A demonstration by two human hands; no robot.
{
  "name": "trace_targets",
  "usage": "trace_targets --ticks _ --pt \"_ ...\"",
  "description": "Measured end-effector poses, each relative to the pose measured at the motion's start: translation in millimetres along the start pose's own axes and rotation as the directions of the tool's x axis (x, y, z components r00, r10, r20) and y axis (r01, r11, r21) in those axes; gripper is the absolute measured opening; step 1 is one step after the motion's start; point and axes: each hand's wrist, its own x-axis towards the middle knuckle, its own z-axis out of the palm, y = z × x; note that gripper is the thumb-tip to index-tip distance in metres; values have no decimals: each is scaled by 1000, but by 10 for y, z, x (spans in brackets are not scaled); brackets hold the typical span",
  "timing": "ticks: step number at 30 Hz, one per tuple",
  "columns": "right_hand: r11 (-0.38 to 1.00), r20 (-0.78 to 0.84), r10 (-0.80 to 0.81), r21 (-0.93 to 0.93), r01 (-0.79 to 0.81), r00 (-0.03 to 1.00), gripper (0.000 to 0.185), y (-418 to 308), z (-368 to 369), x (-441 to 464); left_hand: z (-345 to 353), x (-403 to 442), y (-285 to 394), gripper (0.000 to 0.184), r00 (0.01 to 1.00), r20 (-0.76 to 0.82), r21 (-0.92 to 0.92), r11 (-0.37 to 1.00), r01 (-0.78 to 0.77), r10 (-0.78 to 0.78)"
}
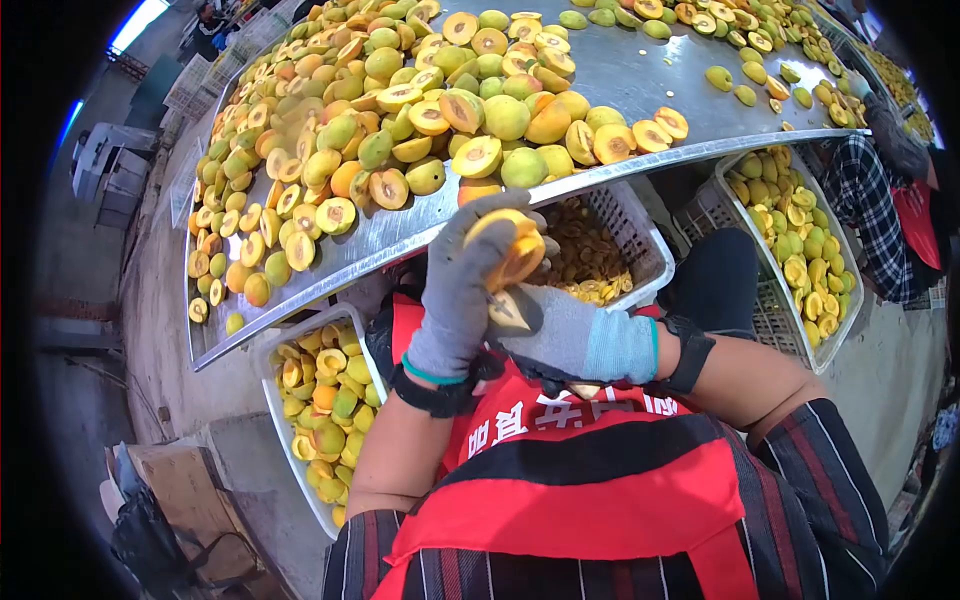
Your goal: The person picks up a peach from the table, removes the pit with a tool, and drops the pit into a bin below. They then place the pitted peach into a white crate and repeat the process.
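Observation:
My left hand point(462, 285), in a grey glove with a teal cuff, is raised just over the table's near edge. Its fingers are wrapped around an apricot-like fruit point(520, 255), cut open so its orange inside shows. My right hand point(565, 325), gloved in grey and blue, is closed right below the fruit and close against the left hand. A pale, wood-coloured piece point(510, 310) shows at the right hand's grip; I cannot make out what it belongs to. Heaped on the metal table point(405, 235) in front are many halved and whole fruits point(400, 110).
Under the table edge, a crate point(655, 262) holds brown and yellow pieces. Fruit-filled crates stand at the left point(275, 400) and right point(850, 315). A person in a checked sleeve point(870, 210) is at the far right. A wooden board point(185, 505) lies at lower left.

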Motion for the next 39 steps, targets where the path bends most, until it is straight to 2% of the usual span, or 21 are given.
trace_targets --ticks 2,3,5,6,8,11,14,17,19,21,22,27,29,30,31,32,33,34,35,36,39 --pt "900 74 309 300 -316 948 29 -275 -76 21 -86 77 -8 54 996 11 -264 960 90 -90" --pt "902 75 305 298 -313 949 29 -225 -59 41 -85 68 -1 54 996 10 -262 961 86 -86" --pt "991 -124 -17 -134 0 992 27 -76 -1 82 -68 24 2 55 995 -64 -309 949 57 -80" --pt "991 -121 -19 -136 2 993 27 -111 -23 89 -93 21 -42 55 991 -86 -328 942 67 -100" --pt "978 14 177 -118 -174 984 29 -230 -108 86 -114 3 -93 55 990 -81 -363 928 77 -114" --pt "951 97 302 -103 -293 948 30 -297 -174 88 -99 -21 -160 55 988 -70 -460 883 87 -134" --pt "951 140 310 -52 -305 940 31 -271 -209 91 -107 -22 -176 57 982 -73 -531 840 111 -175" --pt "971 179 239 -32 -237 954 32 -290 -287 88 -180 -23 -223 59 973 48 -670 716 199 -225" --pt "943 182 334 -82 -324 925 31 -312 -304 90 -227 -16 -270 60 955 195 -748 595 293 -225" --pt "957 241 272 36 -289 932 31 -276 -327 55 -180 -36 -245 61 951 180 -796 531 291 -252" --pt "904 293 394 45 -424 871 32 -336 -352 58 -147 -49 -216 61 946 166 -838 465 284 -279" --pt "900 167 424 29 -435 890 31 -383 -311 12 -102 -71 -151 51 979 72 -800 576 170 -189" --pt "885 -103 411 283 -369 906 31 -228 -274 -27 -111 -111 -210 48 985 43 -778 613 139 -170" --pt "830 -110 483 373 -415 868 32 -322 -325 -14 -107 -170 -255 46 998 -51 -445 894 -54 34" --pt "877 -220 413 356 -322 884 32 -218 -333 13 -97 -196 -275 45 965 -48 -21 966 -259 257" --pt "874 -223 432 340 -346 874 34 -199 -371 11 -81 -195 -271 44 969 37 -525 830 -189 244" --pt "870 -227 451 325 -370 863 36 -184 -405 7 -74 -189 -235 44 969 39 -527 829 -187 243" --pt "870 -228 452 326 -370 862 36 -160 -419 14 -79 -180 -191 44 995 25 -548 834 -67 97" --pt "908 -249 410 199 -367 878 38 -128 -426 21 -85 -175 -165 44 998 15 -569 820 52 -53" --pt "931 -263 364 70 -359 893 41 -103 -426 22 -88 -173 -155 44 998 15 -570 820 54 -54" --pt "935 -279 353 65 -349 893 42 -73 -367 3 -109 -161 -174 50 991 -92 -486 873 39 -95"
